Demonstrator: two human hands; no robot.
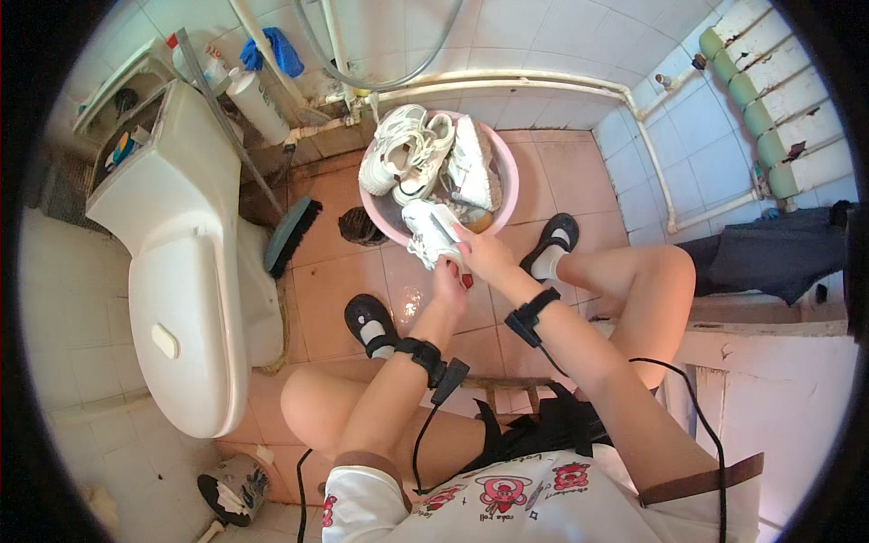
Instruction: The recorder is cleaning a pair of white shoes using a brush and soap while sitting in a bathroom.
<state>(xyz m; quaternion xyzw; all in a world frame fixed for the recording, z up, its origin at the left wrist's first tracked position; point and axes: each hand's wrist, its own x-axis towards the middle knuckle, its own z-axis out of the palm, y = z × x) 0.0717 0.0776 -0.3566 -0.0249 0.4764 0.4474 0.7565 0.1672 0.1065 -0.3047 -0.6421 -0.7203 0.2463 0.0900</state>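
Observation:
My left hand (449, 282) grips the heel end of a white lace-up sneaker (422, 234), whose toe points away over the near rim of a pink plastic basin (510, 159). In my right hand (485, 254) is a white, flat-edged object (445, 220), held against the sneaker's side; it looks like a brush, but its underside is hidden. Several off-white sneakers (397, 153) are piled in the basin, and another white sneaker (470, 163) leans at its right side. A rounded yellowish thing (479, 220) shows low in the basin, partly covered.
A white toilet (187, 332) with a bar of soap (164, 341) on its lid stands left. Beside it leans a broom with a dark bristle head (292, 237). A floor drain (360, 226) lies left of the basin. Pipes (502, 85) run along the wall; a waste bin (234, 489) is lower left.

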